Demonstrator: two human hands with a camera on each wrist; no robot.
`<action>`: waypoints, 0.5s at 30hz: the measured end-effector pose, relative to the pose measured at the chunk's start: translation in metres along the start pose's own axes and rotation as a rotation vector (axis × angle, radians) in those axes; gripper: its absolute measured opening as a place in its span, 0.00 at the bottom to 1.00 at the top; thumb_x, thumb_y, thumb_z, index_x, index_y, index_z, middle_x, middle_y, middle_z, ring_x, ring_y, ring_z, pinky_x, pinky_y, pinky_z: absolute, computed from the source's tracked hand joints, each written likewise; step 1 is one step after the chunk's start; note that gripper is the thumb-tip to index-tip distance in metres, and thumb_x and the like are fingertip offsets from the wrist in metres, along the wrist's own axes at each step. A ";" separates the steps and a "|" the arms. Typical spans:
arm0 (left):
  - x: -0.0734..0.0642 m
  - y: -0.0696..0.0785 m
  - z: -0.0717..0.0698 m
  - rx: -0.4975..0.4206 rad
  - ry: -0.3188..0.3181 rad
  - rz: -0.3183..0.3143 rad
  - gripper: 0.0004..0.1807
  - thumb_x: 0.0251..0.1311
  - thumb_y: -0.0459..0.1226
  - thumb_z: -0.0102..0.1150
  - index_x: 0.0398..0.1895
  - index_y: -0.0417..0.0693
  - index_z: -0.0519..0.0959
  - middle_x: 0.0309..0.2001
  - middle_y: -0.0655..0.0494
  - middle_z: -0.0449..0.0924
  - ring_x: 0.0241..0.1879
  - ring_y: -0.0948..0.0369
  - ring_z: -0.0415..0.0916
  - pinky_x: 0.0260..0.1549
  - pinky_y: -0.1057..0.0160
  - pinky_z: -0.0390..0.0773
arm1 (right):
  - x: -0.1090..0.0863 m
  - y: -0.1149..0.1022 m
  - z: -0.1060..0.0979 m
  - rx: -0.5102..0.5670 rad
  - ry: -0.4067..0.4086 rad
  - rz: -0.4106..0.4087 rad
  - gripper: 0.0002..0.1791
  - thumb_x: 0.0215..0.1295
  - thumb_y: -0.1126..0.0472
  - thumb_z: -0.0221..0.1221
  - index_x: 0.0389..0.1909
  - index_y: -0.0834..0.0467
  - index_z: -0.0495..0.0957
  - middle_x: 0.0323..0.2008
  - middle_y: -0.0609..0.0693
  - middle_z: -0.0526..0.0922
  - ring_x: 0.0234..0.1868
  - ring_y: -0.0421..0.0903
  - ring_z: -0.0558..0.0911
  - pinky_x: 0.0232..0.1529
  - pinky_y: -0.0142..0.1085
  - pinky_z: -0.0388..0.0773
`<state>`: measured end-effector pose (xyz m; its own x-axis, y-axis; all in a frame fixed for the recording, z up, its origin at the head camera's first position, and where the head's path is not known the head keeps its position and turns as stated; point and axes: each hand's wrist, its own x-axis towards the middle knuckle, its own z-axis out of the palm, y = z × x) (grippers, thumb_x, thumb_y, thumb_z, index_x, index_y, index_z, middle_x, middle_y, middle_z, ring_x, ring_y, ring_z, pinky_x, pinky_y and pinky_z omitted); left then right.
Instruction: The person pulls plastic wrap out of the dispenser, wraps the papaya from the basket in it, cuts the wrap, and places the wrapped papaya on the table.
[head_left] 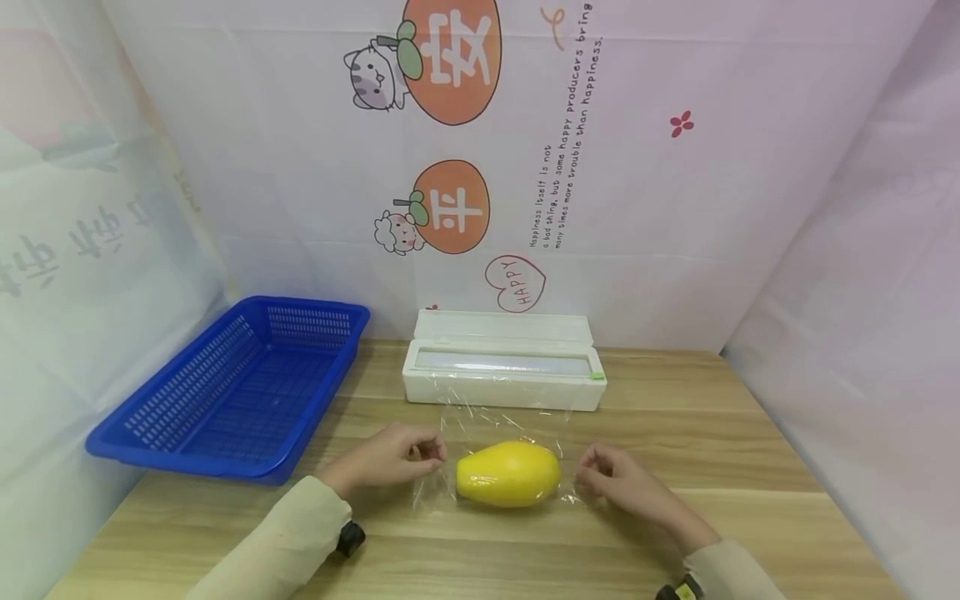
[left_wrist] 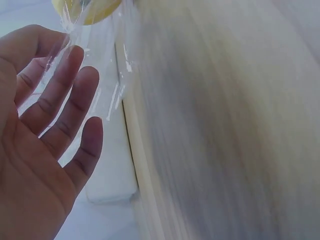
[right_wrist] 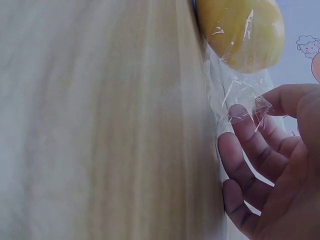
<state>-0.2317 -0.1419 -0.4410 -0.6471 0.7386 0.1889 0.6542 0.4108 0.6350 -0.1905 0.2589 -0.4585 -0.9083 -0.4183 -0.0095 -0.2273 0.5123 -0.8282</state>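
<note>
A yellow papaya-shaped fruit (head_left: 508,477) lies on its side on the table, its narrow end to the left. Clear plastic wrap (head_left: 480,423) covers it and reaches back to the white dispenser box. To the fruit's left, my left hand (head_left: 401,454) pinches an edge of the wrap between thumb and index finger; the other fingers (left_wrist: 82,95) are spread and loosely bent. On the other side my right hand (head_left: 618,483) pinches the wrap too, and the gathered film (right_wrist: 257,107) shows at its fingertips in the right wrist view.
Behind the fruit stands a white wrap box (head_left: 502,392), lid raised, with a roll (head_left: 502,363) inside and a green slider (head_left: 597,376) at its right end. A blue plastic basket (head_left: 300,433) sits at the left. Printed white cloth (head_left: 637,208) encloses the wooden table (head_left: 720,467).
</note>
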 end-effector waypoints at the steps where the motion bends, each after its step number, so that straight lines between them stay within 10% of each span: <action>1: 0.000 0.001 0.001 0.000 0.000 -0.001 0.04 0.66 0.35 0.62 0.38 0.56 0.80 0.36 0.68 0.81 0.38 0.69 0.77 0.40 0.65 0.81 | 0.000 0.000 0.001 -0.002 0.001 0.000 0.09 0.72 0.58 0.59 0.41 0.61 0.77 0.31 0.52 0.81 0.30 0.45 0.78 0.27 0.31 0.76; 9: 0.003 0.022 0.009 0.016 0.025 -0.020 0.08 0.73 0.42 0.55 0.50 0.54 0.80 0.48 0.64 0.80 0.49 0.64 0.77 0.50 0.60 0.80 | 0.000 0.000 0.003 -0.029 0.004 -0.017 0.08 0.72 0.59 0.59 0.40 0.62 0.77 0.29 0.52 0.79 0.27 0.43 0.76 0.25 0.31 0.76; 15: 0.009 0.040 0.025 0.178 0.033 -0.029 0.37 0.61 0.67 0.55 0.67 0.60 0.70 0.61 0.59 0.72 0.59 0.60 0.70 0.60 0.52 0.73 | 0.000 0.001 0.003 -0.026 0.003 -0.027 0.08 0.72 0.59 0.59 0.40 0.62 0.77 0.29 0.52 0.80 0.28 0.43 0.76 0.25 0.31 0.75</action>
<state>-0.2022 -0.1055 -0.4324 -0.6774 0.7084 0.1983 0.6921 0.5223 0.4982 -0.1900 0.2566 -0.4608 -0.9025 -0.4304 0.0145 -0.2609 0.5197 -0.8135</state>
